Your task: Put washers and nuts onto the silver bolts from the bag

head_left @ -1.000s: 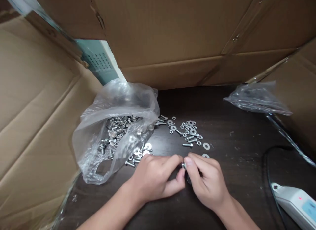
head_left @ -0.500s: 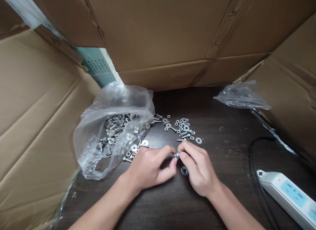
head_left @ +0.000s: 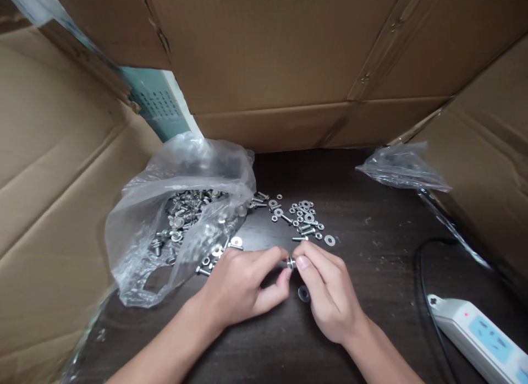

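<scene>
Between my two hands is a small metal bolt (head_left: 291, 263) with what looks like a nut or washer on it. My left hand (head_left: 251, 285) pinches its left side with thumb and forefinger, and my right hand (head_left: 330, 288) grips its right end. Just below the fingers a washer (head_left: 304, 294) lies on the dark table. Behind my hands are loose nuts, bolts and washers (head_left: 307, 218). More bolts and washers (head_left: 204, 270) lie left of my left hand, partly hidden by it.
An open clear plastic bag (head_left: 136, 208) full of bolts stands at the left. Another plastic bag (head_left: 402, 166) lies at the back right. A white power strip (head_left: 474, 329) and black cable (head_left: 421, 274) are at the right. Cardboard walls (head_left: 268, 54) surround the dark table (head_left: 264, 348).
The view has shifted slightly. Both hands still hold the small bolt together, with only a slight change in the fingers.
</scene>
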Action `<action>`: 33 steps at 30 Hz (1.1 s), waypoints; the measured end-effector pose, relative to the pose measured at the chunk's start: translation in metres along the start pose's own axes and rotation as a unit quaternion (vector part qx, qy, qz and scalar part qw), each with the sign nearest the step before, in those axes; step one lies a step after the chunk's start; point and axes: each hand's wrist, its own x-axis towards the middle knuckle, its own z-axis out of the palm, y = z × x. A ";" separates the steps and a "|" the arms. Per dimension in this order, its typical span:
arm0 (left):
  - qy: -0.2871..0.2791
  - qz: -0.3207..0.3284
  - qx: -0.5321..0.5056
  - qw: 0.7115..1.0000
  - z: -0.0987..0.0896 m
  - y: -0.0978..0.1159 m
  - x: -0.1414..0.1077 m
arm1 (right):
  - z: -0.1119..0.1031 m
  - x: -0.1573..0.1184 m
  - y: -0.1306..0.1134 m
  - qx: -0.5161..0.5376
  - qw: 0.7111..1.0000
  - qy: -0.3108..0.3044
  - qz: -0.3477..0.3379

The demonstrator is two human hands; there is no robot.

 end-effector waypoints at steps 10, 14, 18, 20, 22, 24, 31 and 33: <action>-0.007 -0.001 0.016 1.000 0.005 0.002 -0.004 | 0.002 0.001 -0.003 0.000 1.000 0.009 -0.007; -0.004 -0.007 0.003 1.000 0.005 0.003 -0.004 | 0.003 0.001 -0.004 0.007 1.000 0.011 -0.007; -0.004 -0.010 0.019 1.000 0.002 0.004 -0.003 | 0.004 0.001 -0.003 0.012 1.000 0.010 -0.004; -0.003 -0.011 0.024 1.000 0.001 0.004 -0.003 | 0.004 0.001 -0.002 0.014 1.000 0.006 0.005; -0.003 -0.012 0.024 1.000 0.000 0.003 -0.002 | 0.002 0.001 -0.002 0.010 1.000 0.002 0.011; 0.000 -0.011 0.027 1.000 0.000 0.002 -0.002 | 0.001 0.001 -0.002 0.003 1.000 0.002 0.013; 0.003 -0.004 0.036 0.999 0.000 0.002 -0.002 | 0.001 0.002 -0.004 0.014 1.000 -0.002 0.002; 0.006 0.002 0.034 0.999 -0.001 0.003 -0.002 | 0.003 0.002 -0.004 0.021 1.000 0.005 -0.007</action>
